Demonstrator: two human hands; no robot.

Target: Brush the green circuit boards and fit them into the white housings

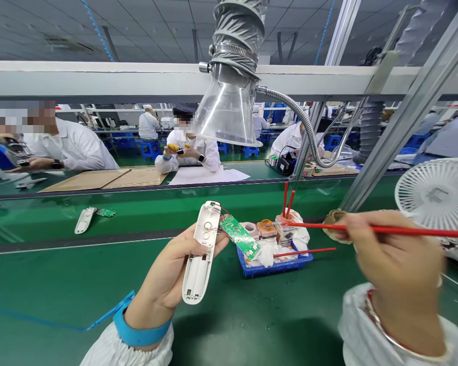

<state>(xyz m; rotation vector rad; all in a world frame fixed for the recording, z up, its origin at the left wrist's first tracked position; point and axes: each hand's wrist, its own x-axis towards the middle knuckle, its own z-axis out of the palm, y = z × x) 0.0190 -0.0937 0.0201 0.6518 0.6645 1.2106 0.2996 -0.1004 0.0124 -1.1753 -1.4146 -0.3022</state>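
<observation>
Over the green counter (68, 284): item one, your left hand (171, 272) was closed around a white plastic casing (197, 272), held up, with a green circuit board (239, 236) lying out to its side on thin wires. Item two, your right hand (395, 264), blurred, was pinching a long red stick (381, 230), its tip near small cups (266, 229) in a blue tray (275, 269), well apart from the casing.

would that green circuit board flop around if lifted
The green circuit board looks thin but stiff, so probably won't bend. Thin wires tie it to the white plastic casing, so it may swing and tug.
</observation>
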